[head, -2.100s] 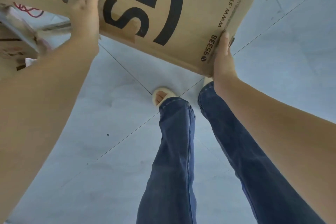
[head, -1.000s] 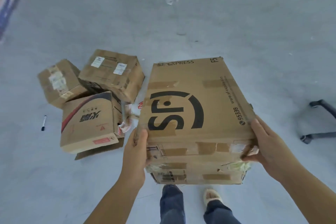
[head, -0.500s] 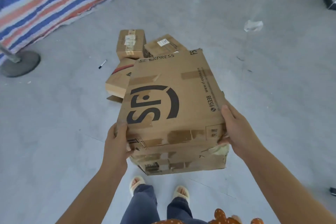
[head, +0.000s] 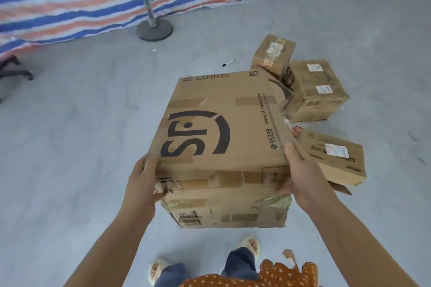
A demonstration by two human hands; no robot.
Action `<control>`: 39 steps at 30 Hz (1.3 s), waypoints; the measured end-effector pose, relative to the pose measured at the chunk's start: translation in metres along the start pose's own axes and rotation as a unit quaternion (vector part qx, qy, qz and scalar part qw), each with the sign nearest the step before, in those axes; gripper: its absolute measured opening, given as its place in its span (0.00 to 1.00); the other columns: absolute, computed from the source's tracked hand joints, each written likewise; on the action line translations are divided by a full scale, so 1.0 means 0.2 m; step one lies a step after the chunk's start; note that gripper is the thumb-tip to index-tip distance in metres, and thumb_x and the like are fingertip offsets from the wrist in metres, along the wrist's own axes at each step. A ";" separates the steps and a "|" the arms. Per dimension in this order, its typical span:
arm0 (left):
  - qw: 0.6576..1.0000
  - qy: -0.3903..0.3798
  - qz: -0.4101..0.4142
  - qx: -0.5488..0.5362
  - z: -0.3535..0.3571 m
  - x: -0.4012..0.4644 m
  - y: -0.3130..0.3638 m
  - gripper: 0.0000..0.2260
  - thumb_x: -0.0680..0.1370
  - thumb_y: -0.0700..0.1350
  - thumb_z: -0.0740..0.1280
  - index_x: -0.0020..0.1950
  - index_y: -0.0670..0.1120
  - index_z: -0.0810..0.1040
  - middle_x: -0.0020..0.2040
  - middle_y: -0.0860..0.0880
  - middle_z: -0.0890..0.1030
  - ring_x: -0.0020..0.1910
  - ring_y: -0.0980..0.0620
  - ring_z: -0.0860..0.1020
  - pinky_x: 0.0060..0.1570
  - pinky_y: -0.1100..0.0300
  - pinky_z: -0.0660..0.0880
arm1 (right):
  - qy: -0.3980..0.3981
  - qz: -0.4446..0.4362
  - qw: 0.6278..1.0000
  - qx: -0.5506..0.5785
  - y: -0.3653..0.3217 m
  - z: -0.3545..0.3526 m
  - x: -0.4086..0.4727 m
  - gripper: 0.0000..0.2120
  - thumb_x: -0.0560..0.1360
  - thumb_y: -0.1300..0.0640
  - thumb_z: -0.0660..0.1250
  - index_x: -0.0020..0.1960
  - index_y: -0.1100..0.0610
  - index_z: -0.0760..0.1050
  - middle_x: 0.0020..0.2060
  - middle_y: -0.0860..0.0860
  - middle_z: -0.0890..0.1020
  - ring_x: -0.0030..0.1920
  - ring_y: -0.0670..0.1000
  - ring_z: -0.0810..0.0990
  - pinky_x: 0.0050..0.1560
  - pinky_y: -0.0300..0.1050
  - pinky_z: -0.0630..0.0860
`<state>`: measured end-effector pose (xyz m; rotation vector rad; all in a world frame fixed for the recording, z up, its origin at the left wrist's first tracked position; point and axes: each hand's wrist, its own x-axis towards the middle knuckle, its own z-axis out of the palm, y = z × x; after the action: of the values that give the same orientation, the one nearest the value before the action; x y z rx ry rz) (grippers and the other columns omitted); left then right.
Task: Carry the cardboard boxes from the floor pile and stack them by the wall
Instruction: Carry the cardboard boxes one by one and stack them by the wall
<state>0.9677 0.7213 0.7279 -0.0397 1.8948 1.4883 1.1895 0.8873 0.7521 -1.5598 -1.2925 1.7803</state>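
Note:
I hold a large brown SF Express cardboard box (head: 221, 137) in the air in front of me, above the grey floor. My left hand (head: 144, 182) grips its near left corner, thumb curled onto the front face. My right hand (head: 303, 177) grips the near right edge. The floor pile lies to the right behind the carried box: a small taped box (head: 274, 55), a bigger box with white labels (head: 314, 91) and a flat labelled box (head: 335, 156) close to my right hand.
A striped blue, red and white tarp (head: 81, 0) hangs along the far side. A fan stand with a round base (head: 154, 28) is in front of it. A marker pen (head: 228, 63) lies on the floor. A chair base (head: 14, 72) shows at the left edge.
My view has turned left with the box held: the pile has slid from behind the box to its right, and the tarp and stand now fill the top.

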 end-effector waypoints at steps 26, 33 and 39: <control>0.904 0.363 -0.036 -0.221 -1.86 0.25 0.05 0.07 0.78 0.46 0.61 0.52 0.53 0.78 0.45 0.53 0.78 0.43 0.54 0.76 0.40 0.53 0.77 | -0.370 -0.028 0.901 -0.225 -0.06 2.39 -0.17 0.13 0.82 0.44 0.51 0.62 0.32 0.69 0.64 0.44 0.75 0.67 0.55 0.70 0.54 0.72 0.74; 0.884 0.400 -0.038 -0.239 -1.97 0.66 0.30 0.06 0.78 0.48 0.62 0.52 0.53 0.77 0.45 0.54 0.78 0.36 0.59 0.79 0.39 0.54 0.78 | -0.410 -0.035 0.873 -0.262 -0.31 2.89 0.11 0.17 0.82 0.43 0.51 0.69 0.37 0.67 0.65 0.45 0.73 0.69 0.56 0.68 0.53 0.73 0.74; 0.844 0.453 -0.042 -0.282 -2.09 0.88 0.44 0.07 0.79 0.48 0.61 0.54 0.54 0.76 0.45 0.53 0.77 0.38 0.56 0.76 0.32 0.58 0.79 | -0.457 -0.054 0.836 -0.300 -0.47 3.37 0.21 0.19 0.83 0.45 0.50 0.72 0.40 0.66 0.67 0.45 0.73 0.69 0.54 0.68 0.55 0.74 0.72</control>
<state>0.5860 0.4604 0.7379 -1.2857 1.9572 2.1266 0.5268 0.7270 0.7604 -0.7684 -2.5146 2.2656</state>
